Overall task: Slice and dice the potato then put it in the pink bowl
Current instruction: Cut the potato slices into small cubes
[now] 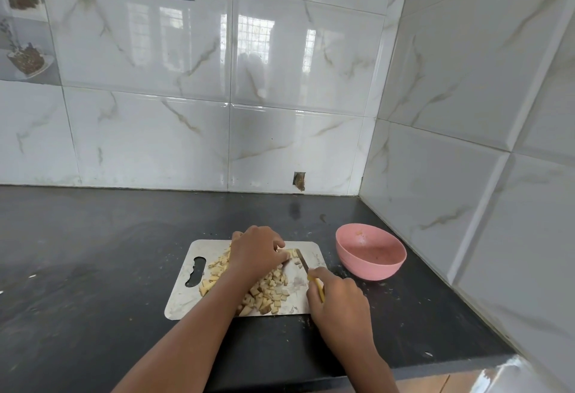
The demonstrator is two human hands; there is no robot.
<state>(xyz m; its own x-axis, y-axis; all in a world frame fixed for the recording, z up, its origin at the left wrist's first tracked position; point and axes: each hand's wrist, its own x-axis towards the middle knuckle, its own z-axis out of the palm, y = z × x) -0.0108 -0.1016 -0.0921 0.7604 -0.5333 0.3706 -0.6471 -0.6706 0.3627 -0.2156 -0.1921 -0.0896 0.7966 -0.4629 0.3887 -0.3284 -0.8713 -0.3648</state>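
On cutting board [183,296]: left hand [255,252] curled, pinning last potato strips [291,252]; right hand [337,299] gripping knife [303,263]. Tuck fingertips, cut close, even.

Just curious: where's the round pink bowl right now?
In the head view, the round pink bowl sits on the dark countertop, right of the metal cutting board.

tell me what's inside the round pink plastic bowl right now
The round pink plastic bowl holds no diced potato, only a few pale specks and a smear on its inner wall. Its near inner wall is hidden behind the rim.
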